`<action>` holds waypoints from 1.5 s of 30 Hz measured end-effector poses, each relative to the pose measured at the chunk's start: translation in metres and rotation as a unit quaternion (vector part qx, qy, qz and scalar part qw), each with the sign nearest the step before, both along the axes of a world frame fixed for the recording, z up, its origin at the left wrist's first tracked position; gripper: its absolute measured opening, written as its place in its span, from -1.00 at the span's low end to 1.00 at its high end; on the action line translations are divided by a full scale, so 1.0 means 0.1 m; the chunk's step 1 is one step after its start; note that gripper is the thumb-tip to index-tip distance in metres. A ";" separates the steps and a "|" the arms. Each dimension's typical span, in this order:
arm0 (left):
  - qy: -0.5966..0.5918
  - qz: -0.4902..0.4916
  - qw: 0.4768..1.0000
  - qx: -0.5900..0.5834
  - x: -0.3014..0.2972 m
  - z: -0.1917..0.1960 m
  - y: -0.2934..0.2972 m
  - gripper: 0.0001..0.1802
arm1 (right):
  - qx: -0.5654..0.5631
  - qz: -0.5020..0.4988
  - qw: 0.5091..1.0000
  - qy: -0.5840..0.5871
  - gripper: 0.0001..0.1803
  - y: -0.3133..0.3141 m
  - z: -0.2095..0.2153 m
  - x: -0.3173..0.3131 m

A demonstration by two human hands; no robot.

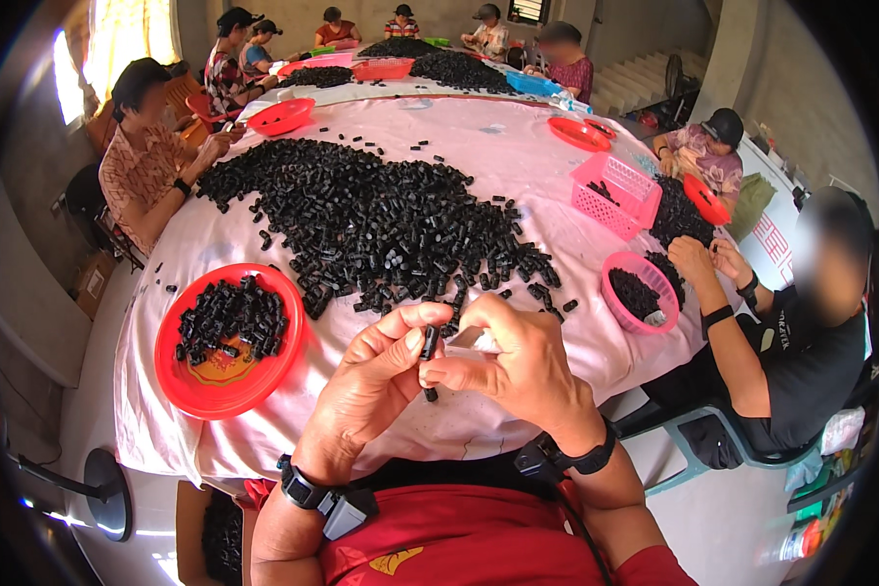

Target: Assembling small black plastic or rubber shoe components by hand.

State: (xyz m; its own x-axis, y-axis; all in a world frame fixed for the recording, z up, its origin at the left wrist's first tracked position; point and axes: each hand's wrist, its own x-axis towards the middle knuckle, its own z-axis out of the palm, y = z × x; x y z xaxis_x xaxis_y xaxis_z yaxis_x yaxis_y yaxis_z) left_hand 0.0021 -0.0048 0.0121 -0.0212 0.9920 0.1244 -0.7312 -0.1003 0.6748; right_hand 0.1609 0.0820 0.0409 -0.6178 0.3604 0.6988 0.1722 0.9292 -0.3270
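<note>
Two hands meet near the table's near edge, and we record the scene from left to right. At far left a seated person [142,146] in a patterned shirt works at the table's left rim. Near left, a round red plate [227,342] lies on the pink tablecloth [518,156], carrying a loose heap of small black pieces [230,314]. Right of it, the large pile of black pieces [371,220] spreads across the middle of the table, with strays scattered around its edges.

At near centre, our left hand [376,376] is closed in a pinch, thumb and forefinger gripping a short black cylindrical piece [428,344] held upright above the cloth, just in front of the big pile's near edge. A second small black piece [430,394] shows just below the fingers; we cannot tell whether it is held or lying on the cloth. Our right hand [518,361] touches the left, its fingers curled around a small pale object [474,339] that we cannot identify. Both wrists carry black bands.

Farther right stand a round pink basket [645,293] with black pieces and a square pink basket [615,193]. At far right a person in a black shirt [801,342] sits with both hands over the round basket.
</note>
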 end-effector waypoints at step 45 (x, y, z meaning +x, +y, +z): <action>0.119 -0.012 0.992 0.039 -0.12 -0.12 0.04 -0.74 | -0.033 -0.011 0.998 -0.052 -0.37 0.02 -0.02 0.00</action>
State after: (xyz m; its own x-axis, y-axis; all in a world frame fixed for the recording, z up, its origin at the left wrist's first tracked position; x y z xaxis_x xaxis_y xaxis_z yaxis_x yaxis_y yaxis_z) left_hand -0.0097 -0.0005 0.0006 0.0408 0.9792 0.1989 -0.5554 -0.1433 0.8191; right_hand 0.1606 0.0844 0.0386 -0.6771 0.4189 0.6051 0.2293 0.9014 -0.3674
